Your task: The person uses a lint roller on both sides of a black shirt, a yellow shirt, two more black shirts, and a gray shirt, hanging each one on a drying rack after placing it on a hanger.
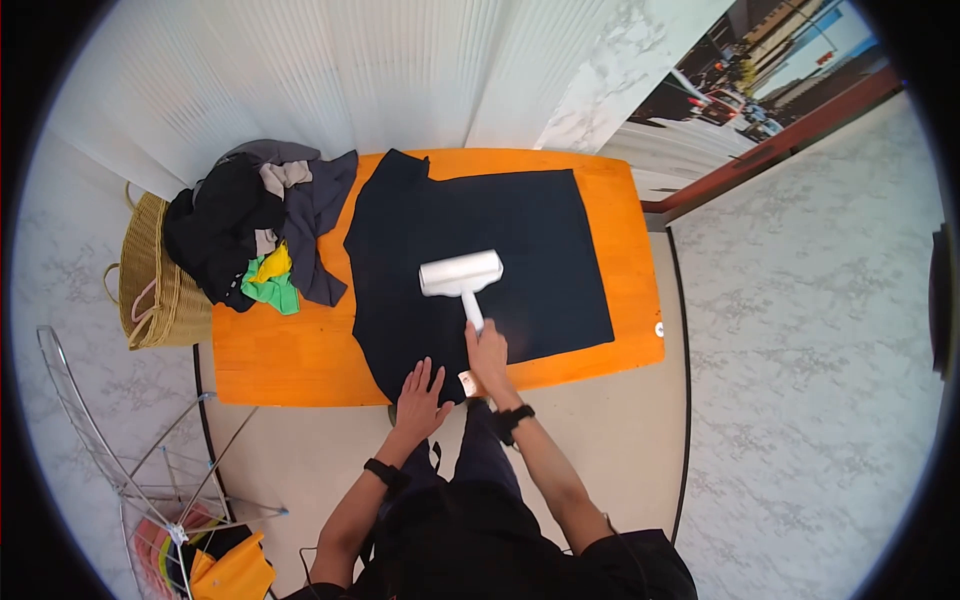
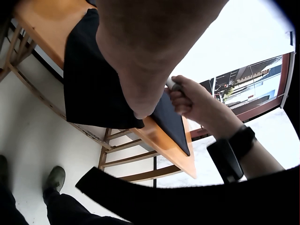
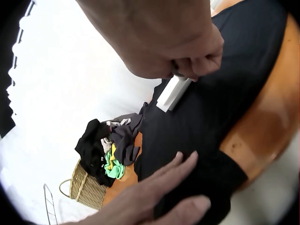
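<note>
A dark T-shirt point(image 1: 520, 220) lies spread on the orange wooden table point(image 1: 290, 365), one sleeve at the near edge. My right hand point(image 1: 488, 355) grips the handle of a white lint roller point(image 1: 462, 272), whose roll overlaps the middle of the shirt. In the right wrist view, the lint roller point(image 3: 172, 93) shows beneath the curled fingers. My left hand point(image 1: 420, 402) rests with fingers extended on the near sleeve. The left wrist view shows the shirt's cloth point(image 2: 89, 79) hanging over the table edge below that hand.
A heap of clothes point(image 1: 240, 220), black, grey, green and yellow, sits on the table's left end. Beside it stands a woven basket point(image 1: 145, 270). A metal drying rack point(image 1: 180, 530) is at the lower left, with an orange cloth point(image 1: 235, 572) by it. Walls enclose the back and right.
</note>
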Tool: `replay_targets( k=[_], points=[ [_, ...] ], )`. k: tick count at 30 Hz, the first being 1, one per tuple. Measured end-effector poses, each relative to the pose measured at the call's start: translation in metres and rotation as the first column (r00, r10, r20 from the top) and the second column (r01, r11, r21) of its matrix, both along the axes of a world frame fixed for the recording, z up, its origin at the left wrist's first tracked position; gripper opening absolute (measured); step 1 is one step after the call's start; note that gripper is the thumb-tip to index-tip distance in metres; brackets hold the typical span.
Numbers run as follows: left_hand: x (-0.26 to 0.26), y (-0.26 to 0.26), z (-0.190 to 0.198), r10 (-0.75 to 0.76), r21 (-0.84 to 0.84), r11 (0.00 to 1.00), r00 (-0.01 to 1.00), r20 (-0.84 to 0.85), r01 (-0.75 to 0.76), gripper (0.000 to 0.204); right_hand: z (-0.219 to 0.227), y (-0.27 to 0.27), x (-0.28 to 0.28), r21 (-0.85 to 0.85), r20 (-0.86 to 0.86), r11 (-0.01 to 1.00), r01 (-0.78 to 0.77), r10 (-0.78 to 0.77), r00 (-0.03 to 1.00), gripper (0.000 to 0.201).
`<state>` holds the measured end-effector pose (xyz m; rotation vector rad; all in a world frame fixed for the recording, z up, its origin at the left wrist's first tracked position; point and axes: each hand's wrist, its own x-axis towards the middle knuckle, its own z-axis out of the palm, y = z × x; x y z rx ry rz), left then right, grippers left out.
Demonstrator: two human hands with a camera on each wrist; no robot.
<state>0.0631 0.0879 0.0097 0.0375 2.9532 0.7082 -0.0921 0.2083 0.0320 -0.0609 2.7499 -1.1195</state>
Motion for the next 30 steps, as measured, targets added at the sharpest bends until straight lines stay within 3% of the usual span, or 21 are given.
replay_targets(
  k=[9,13,16,21,30],
  points=[
    [-0.007,0.003,0.016,0.048,-0.009,0.999,0.992,0.115,-0.047,0.068,-0.031,-0.08,-0.158,-0.03,-0.087,0.996,-0.078,0.075,0.993,0.039],
    [-0.009,0.004,0.022,0.074,-0.007,0.997,0.988,0.132,-0.074,0.067,-0.022,-0.1,-0.192,-0.048,-0.036,0.994,-0.093,0.092,0.995,0.039],
    [-0.009,0.002,0.023,0.079,0.015,0.997,0.989,0.125,-0.081,0.066,-0.021,-0.1,-0.2,-0.1,-0.099,0.991,-0.09,0.08,0.992,0.044],
    [-0.005,0.003,0.018,0.073,0.005,0.997,0.993,0.089,-0.074,0.067,-0.013,-0.066,-0.154,-0.05,-0.124,0.991,-0.123,0.116,0.985,0.038],
    [0.002,-0.005,0.007,-0.024,0.006,1.0,1.0,0.01,0.024,0.068,-0.003,0.039,0.029,0.066,0.019,0.994,-0.091,0.089,0.996,0.035]
  ],
)
